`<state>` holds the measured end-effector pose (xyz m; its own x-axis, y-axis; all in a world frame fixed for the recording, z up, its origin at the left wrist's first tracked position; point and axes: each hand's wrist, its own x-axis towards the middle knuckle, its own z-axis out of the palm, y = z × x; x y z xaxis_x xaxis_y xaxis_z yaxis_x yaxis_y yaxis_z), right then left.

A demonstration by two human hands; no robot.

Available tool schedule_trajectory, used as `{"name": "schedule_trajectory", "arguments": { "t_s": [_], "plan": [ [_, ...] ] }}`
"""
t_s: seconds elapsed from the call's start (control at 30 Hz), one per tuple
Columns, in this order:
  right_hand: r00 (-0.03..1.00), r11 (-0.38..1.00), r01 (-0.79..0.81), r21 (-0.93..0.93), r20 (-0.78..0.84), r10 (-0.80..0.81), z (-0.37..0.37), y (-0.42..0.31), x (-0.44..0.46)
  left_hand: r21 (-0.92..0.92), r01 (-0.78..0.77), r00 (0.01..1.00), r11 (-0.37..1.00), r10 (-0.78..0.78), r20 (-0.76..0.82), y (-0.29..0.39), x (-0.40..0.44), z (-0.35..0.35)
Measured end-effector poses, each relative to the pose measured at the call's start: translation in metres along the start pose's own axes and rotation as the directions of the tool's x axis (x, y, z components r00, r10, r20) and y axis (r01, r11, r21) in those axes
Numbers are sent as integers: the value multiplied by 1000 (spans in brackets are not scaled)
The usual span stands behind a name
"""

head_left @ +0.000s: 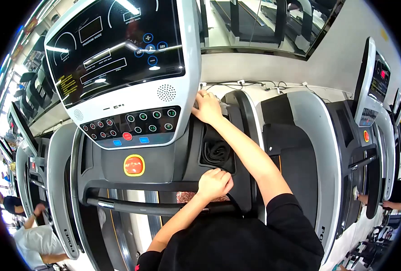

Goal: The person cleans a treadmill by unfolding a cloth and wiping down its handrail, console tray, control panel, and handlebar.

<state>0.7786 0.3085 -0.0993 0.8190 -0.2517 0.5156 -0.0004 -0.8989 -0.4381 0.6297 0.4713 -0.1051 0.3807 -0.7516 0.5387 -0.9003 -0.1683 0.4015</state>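
Note:
My right hand [208, 107] reaches to the right edge of the treadmill console [166, 90], its fingers bent at the back of the edge. Something greyish shows beside it, too small to make out. My left hand [215, 184] is curled in a fist on the front rim of the treadmill's side tray; what it holds, if anything, is hidden. Between my hands a bundled black cord or strap [216, 152] lies in the tray. A red stop button [134, 165] with a yellow ring sits left of my left hand.
A handlebar [137, 207] runs across below the console. Another treadmill [295, 153] stands to the right, with cables [254, 83] along the wall behind. More treadmills stand to the left, where a person in a white top [40, 244] is visible.

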Motion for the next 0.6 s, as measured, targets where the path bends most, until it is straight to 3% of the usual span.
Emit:
{"name": "schedule_trajectory", "arguments": {
  "t_s": [0.1, 0.2, 0.3, 0.33, 0.43, 0.6],
  "plan": [
    [988, 993, -102, 54, 118, 95, -5, 5, 6, -3, 10, 1000, 1000, -10, -19, 1, 1, -1],
    [959, 973, -212, -87, 173, 225, -27, 26, 10, 13, 5, 1000, 1000, -5, -11, 1, 0, 0],
    [892, 877, -431, -212, 45, 449, -61, 76, 8, 2, -2, 1000, 1000, 2, 5, 0, 0, -1],
    [855, 832, -512, -216, -29, 519, -75, 92, 4, -6, -9, 1000, 1000, 9, 2, 1, 0, 0],
    [784, 774, -619, -134, -34, 620, -116, 119, -6, 3, 1, 1000, 1000, -1, -6, 0, 1, 0],
    [805, 775, -566, -281, 13, 593, -116, 88, -55, 0, -12, 1000, 1000, 12, -18, 1, 1, 1]
  ]
}}
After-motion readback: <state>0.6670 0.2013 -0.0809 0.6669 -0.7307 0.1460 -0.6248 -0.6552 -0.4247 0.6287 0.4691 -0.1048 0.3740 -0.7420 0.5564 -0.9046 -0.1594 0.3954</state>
